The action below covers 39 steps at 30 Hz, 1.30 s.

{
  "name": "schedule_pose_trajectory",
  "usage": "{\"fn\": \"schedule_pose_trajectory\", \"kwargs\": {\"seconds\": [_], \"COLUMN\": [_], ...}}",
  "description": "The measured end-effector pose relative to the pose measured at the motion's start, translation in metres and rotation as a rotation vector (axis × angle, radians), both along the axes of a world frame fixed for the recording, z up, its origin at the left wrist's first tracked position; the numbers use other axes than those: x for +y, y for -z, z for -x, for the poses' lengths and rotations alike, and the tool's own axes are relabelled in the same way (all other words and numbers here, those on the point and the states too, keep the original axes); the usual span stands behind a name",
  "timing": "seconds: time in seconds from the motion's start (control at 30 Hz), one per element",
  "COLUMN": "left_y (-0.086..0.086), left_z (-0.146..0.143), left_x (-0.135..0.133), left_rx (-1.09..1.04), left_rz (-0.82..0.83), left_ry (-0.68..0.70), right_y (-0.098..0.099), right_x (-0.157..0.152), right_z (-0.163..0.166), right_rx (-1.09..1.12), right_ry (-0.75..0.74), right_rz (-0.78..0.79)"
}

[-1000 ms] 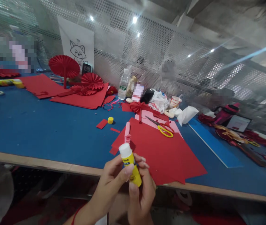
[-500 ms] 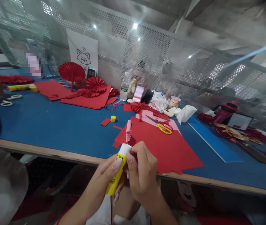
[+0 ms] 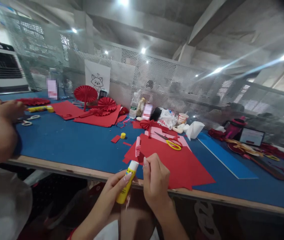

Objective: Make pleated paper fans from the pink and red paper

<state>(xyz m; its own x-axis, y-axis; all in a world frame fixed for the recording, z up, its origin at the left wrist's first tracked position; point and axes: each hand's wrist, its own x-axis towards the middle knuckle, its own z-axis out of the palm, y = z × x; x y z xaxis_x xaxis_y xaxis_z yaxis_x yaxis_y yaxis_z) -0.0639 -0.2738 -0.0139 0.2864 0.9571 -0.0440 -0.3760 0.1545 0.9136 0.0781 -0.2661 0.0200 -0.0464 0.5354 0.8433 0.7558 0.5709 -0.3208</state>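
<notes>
My left hand (image 3: pixel 118 183) is wrapped round a yellow glue stick (image 3: pixel 125 190), held tilted in front of the table edge with its white top end uppermost. Just to the right, my right hand (image 3: pixel 155 175) is closed with thumb and fingertips pressed together, apart from the glue stick. Whatever lies between those fingertips, if anything, I cannot make out. Beyond the hands, a pleated pink paper strip (image 3: pixel 137 146) rests at the left edge of large red paper sheets (image 3: pixel 172 170). A small yellow cap (image 3: pixel 123 135) sits beside a red paper scrap (image 3: pixel 115 139).
Yellow-handled scissors (image 3: pixel 173 144) lie on pink paper. Red paper fans (image 3: pixel 85 94) and a water bottle (image 3: pixel 134 106) stand farther back. On the right is a long blue board (image 3: pixel 227 156). A co-worker's arm (image 3: pixel 0 133) reaches over the table at left.
My right hand has moved away from the top of the glue stick, opening a gap between them. My left hand keeps its hold. The view has tilted upward.
</notes>
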Motion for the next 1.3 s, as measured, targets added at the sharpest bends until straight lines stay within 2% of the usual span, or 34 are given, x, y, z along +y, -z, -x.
{"fn": "schedule_pose_trajectory", "kwargs": {"seconds": [0.1, 0.27, 0.37, 0.43, 0.53, 0.63, 0.73, 0.83, 1.1, 1.2, 1.3], "left_y": [0.000, 0.000, 0.001, 0.001, -0.002, -0.003, -0.002, -0.001, -0.004, 0.001, 0.006], "left_z": [0.002, 0.002, 0.004, 0.007, 0.015, 0.021, 0.025, 0.026, 0.025, 0.023, 0.023], "left_x": [0.013, 0.030, 0.036, 0.040, 0.042, 0.042, 0.043, 0.044, 0.048, 0.047, 0.048], "left_rx": [-0.072, -0.256, -0.214, -0.072, 0.213, 0.424, 0.513, 0.561, 0.539, 0.506, 0.370], "left_rz": [0.045, 0.119, 0.084, -0.033, -0.295, -0.514, -0.645, -0.715, -0.622, -0.578, -0.418], "left_ry": [0.080, 0.178, 0.120, 0.065, -0.026, -0.153, -0.209, -0.207, -0.131, -0.111, -0.130], "right_y": [0.001, 0.004, 0.007, 0.009, 0.008, 0.005, 0.003, 0.002, 0.000, 0.005, 0.015], "right_x": [0.013, 0.023, 0.027, 0.030, 0.033, 0.033, 0.033, 0.037, 0.041, 0.041, 0.043], "right_z": [-0.007, -0.009, -0.005, -0.002, -0.001, -0.001, -0.003, -0.006, -0.014, -0.016, -0.019], "right_rx": [0.019, 0.112, 0.194, 0.261, 0.316, 0.272, 0.200, 0.170, 0.076, 0.143, 0.287], "right_ry": [-0.001, -0.193, -0.251, -0.267, -0.323, -0.351, -0.374, -0.401, -0.389, -0.373, -0.330], "right_rz": [0.051, 0.139, 0.248, 0.327, 0.418, 0.396, 0.347, 0.358, 0.387, 0.416, 0.446]}}
